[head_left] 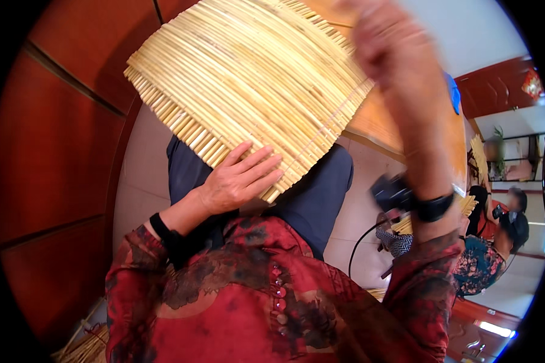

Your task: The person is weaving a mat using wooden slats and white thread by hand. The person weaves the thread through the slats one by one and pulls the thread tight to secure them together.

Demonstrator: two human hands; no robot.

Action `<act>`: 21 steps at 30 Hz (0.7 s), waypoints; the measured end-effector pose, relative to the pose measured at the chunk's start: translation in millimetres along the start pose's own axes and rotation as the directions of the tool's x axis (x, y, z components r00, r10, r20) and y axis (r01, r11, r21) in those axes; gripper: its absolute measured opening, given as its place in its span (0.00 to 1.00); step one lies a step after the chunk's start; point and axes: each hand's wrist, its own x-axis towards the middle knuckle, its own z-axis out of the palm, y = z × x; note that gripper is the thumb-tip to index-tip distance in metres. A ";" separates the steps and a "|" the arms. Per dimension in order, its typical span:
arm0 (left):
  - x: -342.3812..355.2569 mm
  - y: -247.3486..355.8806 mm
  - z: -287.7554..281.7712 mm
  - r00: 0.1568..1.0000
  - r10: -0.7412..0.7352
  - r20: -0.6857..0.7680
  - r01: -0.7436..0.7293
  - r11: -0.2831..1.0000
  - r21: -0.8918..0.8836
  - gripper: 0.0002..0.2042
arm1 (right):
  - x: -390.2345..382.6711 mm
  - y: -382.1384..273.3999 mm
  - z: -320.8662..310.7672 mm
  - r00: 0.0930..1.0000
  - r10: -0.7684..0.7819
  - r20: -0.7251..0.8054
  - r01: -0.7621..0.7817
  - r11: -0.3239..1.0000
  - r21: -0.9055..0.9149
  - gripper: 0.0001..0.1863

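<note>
A mat of pale yellow stalks (242, 78), laid side by side in rows, rests across my lap and reaches onto the wooden table. My left hand (242, 178) lies flat on its near edge, fingers stretched out and slightly apart. Thin stitch lines run along the mat's right side. Above the mat's right edge, my right hand (387, 45) is raised and blurred by motion. Its fingers look curled together, and the fingertips reach the top of the picture. Whatever they pinch is too smeared to make out.
The wooden table (375, 124) stands beyond and right of my knees. Reddish wood panels (54, 151) rise on the left. Loose stalks (91, 342) lie at the lower left. Other people, one in a floral garment (479, 266), are at the right. A dark device is near my right wrist.
</note>
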 end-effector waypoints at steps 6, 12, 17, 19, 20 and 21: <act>11.8 4.8 1.2 0.997 -0.068 -0.030 0.069 0.997 0.028 0.15 | 43.4 -40.7 -35.6 0.983 0.179 0.035 -0.182 0.961 0.210 0.12; 5.5 5.7 -3.9 0.998 -0.064 0.024 0.064 0.998 0.000 0.18 | -53.8 33.8 0.0 0.754 0.600 0.268 -0.567 0.800 -0.196 0.11; 6.6 5.1 -12.4 0.976 -0.128 0.176 0.150 0.982 -0.117 0.32 | -118.7 58.2 18.4 0.711 0.489 0.505 -0.177 0.820 -0.544 0.09; 2.8 5.7 -9.6 0.976 -0.120 0.180 0.138 0.986 -0.092 0.35 | -122.9 62.6 18.2 0.720 0.463 0.517 -0.099 0.806 -0.584 0.08; 2.1 6.7 -9.9 0.974 -0.157 0.161 0.175 0.979 -0.102 0.34 | -123.8 64.5 17.9 0.731 0.433 0.528 -0.015 0.783 -0.621 0.07; 1.3 7.9 -10.2 0.971 -0.194 0.142 0.210 0.971 -0.112 0.33 | -125.5 67.5 17.9 0.730 0.431 0.531 -0.013 0.785 -0.620 0.07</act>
